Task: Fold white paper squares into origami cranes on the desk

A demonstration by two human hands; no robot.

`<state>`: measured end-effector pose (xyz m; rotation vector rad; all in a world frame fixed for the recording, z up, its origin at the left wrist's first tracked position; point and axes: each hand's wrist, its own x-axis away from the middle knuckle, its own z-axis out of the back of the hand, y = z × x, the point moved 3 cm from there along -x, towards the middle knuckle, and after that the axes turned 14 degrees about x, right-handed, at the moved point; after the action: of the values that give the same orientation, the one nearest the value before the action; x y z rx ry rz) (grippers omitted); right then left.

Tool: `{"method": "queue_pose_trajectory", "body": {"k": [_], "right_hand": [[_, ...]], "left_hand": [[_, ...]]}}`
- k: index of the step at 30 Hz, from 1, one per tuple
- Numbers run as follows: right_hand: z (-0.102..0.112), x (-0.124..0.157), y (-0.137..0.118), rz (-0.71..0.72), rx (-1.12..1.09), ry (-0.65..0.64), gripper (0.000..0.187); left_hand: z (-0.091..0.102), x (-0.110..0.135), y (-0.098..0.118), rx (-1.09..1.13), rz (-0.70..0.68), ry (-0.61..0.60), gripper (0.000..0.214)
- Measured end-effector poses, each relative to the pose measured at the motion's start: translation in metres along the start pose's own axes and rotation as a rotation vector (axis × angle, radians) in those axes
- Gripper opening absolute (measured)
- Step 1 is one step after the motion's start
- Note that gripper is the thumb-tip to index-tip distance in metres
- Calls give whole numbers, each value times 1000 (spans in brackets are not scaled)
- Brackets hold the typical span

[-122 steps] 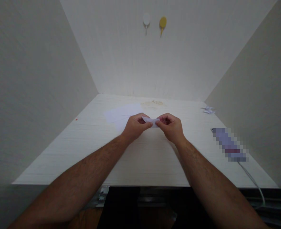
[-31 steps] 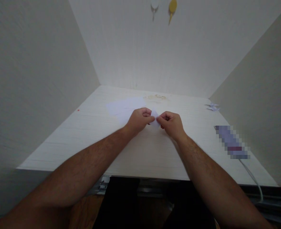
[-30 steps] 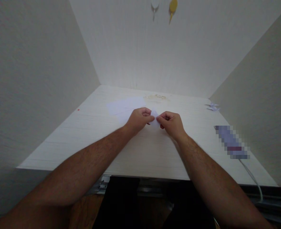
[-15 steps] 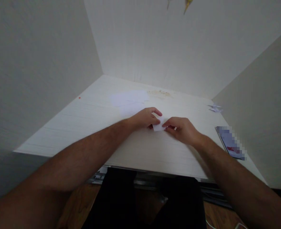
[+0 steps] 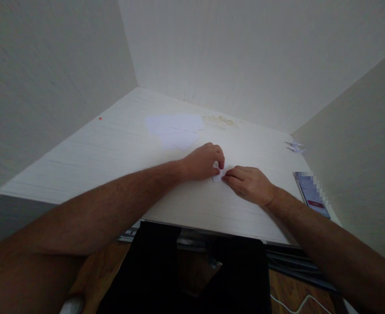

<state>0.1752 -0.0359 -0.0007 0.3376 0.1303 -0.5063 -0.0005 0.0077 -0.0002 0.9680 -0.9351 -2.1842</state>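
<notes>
Between my two hands, low over the white tabletop, is a small piece of white paper [image 5: 217,178]. My left hand [image 5: 205,161] is curled, with thumb and fingertips on the paper's left and far side. From the right, my right hand [image 5: 249,183] pinches the paper's right edge between thumb and fingers. Most of the paper is covered by the fingers, so its folds cannot be made out. Beyond my left hand, several white paper sheets [image 5: 175,124] lie overlapping on the table.
A phone [image 5: 311,196] with a lit screen lies at the right. Behind it, small folded paper pieces [image 5: 294,147] sit near the right wall. A brownish stain [image 5: 223,120] marks the back of the tabletop [image 5: 192,205]. A small red dot [image 5: 100,118] is by the left wall.
My left fingers have curled down onto the paper, and less of it shows. My right hand has flattened lower over its right edge. The whole view has shifted slightly.
</notes>
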Motion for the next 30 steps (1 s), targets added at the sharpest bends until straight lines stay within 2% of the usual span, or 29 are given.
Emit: {"method": "queue_pose_trajectory", "body": {"k": [2,5,9,15,20,30], "right_hand": [[1,-1,0,10,-24,-9,27],[2,-2,2,0,-67,-25,29],[4,-2,6,-6,-110,-33,29],[9,-5,12,15,-210,-35,26],[10,-13,20,-30,-382,-111,18],[6,-22,28,-184,-603,-253,11]], "left_hand": [[0,1,1,16,-32,-71,15],[0,3,0,35,-9,-161,13],[0,6,0,-23,8,-187,14],[-1,8,5,-161,81,-303,22],[0,9,7,-195,145,-325,32],[-1,9,8,-188,166,-296,28]]}}
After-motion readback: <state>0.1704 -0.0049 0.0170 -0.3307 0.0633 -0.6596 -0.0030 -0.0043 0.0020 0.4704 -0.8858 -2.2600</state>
